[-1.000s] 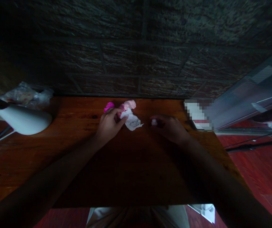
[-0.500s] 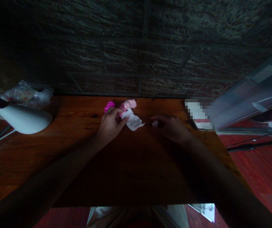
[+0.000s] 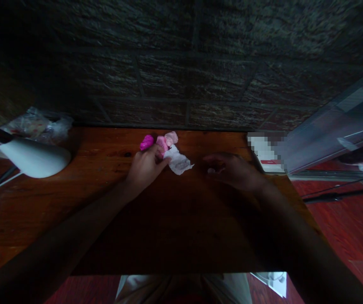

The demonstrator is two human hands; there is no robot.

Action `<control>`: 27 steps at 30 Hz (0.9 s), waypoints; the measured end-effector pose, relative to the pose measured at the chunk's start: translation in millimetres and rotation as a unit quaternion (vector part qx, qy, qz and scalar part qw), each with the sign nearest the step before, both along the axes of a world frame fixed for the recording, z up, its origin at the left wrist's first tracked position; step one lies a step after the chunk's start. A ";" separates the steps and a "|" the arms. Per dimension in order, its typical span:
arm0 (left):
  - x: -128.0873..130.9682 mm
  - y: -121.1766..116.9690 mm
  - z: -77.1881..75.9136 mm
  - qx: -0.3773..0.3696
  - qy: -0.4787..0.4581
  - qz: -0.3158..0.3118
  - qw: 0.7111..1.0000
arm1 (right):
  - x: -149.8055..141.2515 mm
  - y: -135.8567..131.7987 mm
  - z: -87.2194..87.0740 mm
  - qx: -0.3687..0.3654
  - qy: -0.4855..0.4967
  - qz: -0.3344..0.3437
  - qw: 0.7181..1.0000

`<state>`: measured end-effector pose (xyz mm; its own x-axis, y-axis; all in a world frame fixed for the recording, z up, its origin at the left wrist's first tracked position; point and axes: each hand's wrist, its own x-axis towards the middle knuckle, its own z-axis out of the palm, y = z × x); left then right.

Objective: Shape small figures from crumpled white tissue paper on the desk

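Note:
My left hand (image 3: 144, 169) rests low over the table with its fingers curled. Its thumb lies on the left edge of a crumpled white tissue-like sheet (image 3: 180, 163), and its fingertips are against a pink lump (image 3: 161, 142). A paler pink lump (image 3: 171, 137) sits just behind, and a bright magenta lump (image 3: 146, 142) is to the left. To the right, apart from the sheet, my right hand (image 3: 236, 171) is in shadow, thumb and fingers bent toward each other. A small pale piece (image 3: 211, 170) shows at its fingertips; the exact grip is dim and blurred.
A white rounded device (image 3: 37, 158) with a cable lies on the wooden table (image 3: 102, 236) at the left, before a clear plastic bag (image 3: 56, 128). A white box (image 3: 268, 156), partly pixelated, stands back right. A dark brick wall (image 3: 169, 76) rises behind.
My right hand has shifted slightly right and toward me, with the small pale piece. My left fingers have curled back a little, showing more of the pink lump.

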<state>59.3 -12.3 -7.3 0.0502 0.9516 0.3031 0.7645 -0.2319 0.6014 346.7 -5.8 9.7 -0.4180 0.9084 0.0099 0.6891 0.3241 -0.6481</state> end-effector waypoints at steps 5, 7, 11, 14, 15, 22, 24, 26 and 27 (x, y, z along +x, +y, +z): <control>0.7 -1.8 0.5 -0.013 0.056 0.009 0.998 | 0.7 -0.1 0.5 0.001 0.003 0.022 1.000; 0.4 -1.4 -1.3 -0.008 0.011 -0.006 1.000 | -1.1 -0.9 1.3 0.005 0.031 0.023 0.999; 0.1 0.4 -9.1 0.039 -0.084 -0.046 0.995 | -4.0 -2.7 3.7 -0.003 0.078 0.017 0.997; 2.1 1.6 -16.0 0.054 -0.168 -0.079 0.981 | -4.7 -3.6 5.0 -0.005 0.090 0.024 0.996; 3.3 2.1 -17.5 0.051 -0.203 -0.087 0.974 | -5.0 -3.9 5.2 0.000 0.090 0.025 0.996; 11.6 3.1 -13.1 0.047 -0.304 -0.062 0.950 | -9.5 -8.8 8.8 0.059 0.016 0.005 0.998; 13.2 1.5 -11.6 0.024 -0.327 -0.054 0.943 | -11.2 -10.4 8.6 0.094 -0.004 0.027 0.995; 14.6 -0.7 -11.2 -0.010 -0.347 -0.060 0.936 | -13.0 -11.1 6.6 0.122 -0.012 0.046 0.991; 15.2 -1.9 -11.2 -0.026 -0.354 -0.068 0.933 | -13.8 -11.0 5.0 0.128 -0.015 0.051 0.990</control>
<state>74.5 -14.2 -18.5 -0.0237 0.9656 0.2590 0.1384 -0.2534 0.9574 333.0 -16.8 14.7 -0.5103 0.8312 0.2205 0.6625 0.5435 -0.5155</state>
